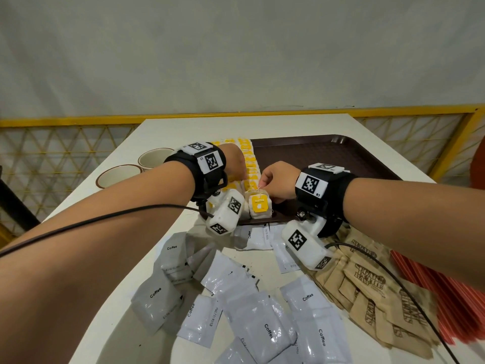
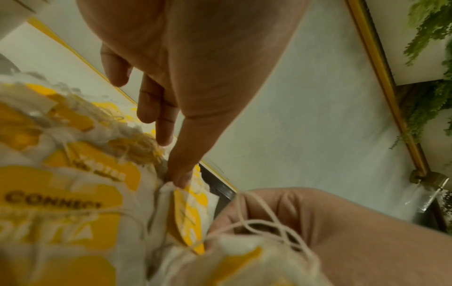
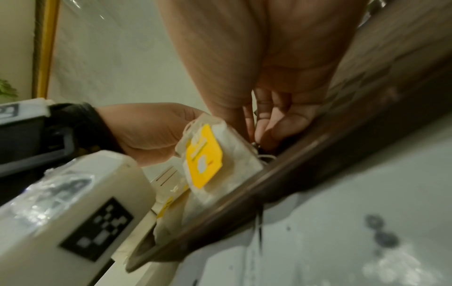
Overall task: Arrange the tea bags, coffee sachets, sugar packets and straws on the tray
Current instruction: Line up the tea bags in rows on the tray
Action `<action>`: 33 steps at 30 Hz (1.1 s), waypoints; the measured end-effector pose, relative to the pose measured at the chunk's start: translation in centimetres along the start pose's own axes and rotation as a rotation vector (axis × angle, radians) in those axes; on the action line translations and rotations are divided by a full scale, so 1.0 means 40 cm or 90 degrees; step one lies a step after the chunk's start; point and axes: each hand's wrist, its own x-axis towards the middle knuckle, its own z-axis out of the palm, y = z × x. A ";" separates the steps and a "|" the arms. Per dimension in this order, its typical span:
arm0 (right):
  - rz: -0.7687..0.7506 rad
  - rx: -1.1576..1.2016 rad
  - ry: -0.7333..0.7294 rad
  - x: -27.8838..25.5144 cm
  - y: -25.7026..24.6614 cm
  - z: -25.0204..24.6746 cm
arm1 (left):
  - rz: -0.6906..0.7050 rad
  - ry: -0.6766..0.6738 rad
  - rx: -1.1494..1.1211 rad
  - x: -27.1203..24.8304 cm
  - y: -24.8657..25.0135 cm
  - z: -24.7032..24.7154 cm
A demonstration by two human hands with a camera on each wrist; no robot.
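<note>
A brown tray lies on the white table. A row of tea bags with yellow tags runs down its left side. One tea bag stands upright at the tray's near edge, also seen in the right wrist view. My right hand is curled beside it and pinches its string, which loops over the fingers. My left hand reaches over the row with straight fingers, one fingertip touching a tea bag. Coffee sachets, brown sugar packets and red straws lie on the table.
Two cream cups stand on the table's left side, behind my left forearm. Most of the tray's floor to the right of the tea bags is bare. A yellow mesh railing runs behind the table. Wrist camera cables trail over the sachets.
</note>
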 end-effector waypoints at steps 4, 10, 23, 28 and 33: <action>0.047 0.070 -0.025 -0.015 -0.003 -0.028 | 0.021 0.015 -0.036 -0.002 -0.010 0.000; 0.052 0.092 -0.106 -0.061 0.001 -0.071 | -0.002 0.012 -0.016 -0.015 -0.014 -0.030; 0.099 0.180 -0.122 -0.058 -0.004 -0.023 | 0.031 -0.083 -0.019 -0.026 -0.007 -0.019; 0.077 0.143 -0.131 -0.075 -0.003 -0.032 | 0.030 -0.071 0.014 -0.013 0.005 -0.010; 0.053 0.124 -0.116 -0.074 -0.004 -0.032 | 0.013 -0.069 -0.013 -0.004 0.001 -0.016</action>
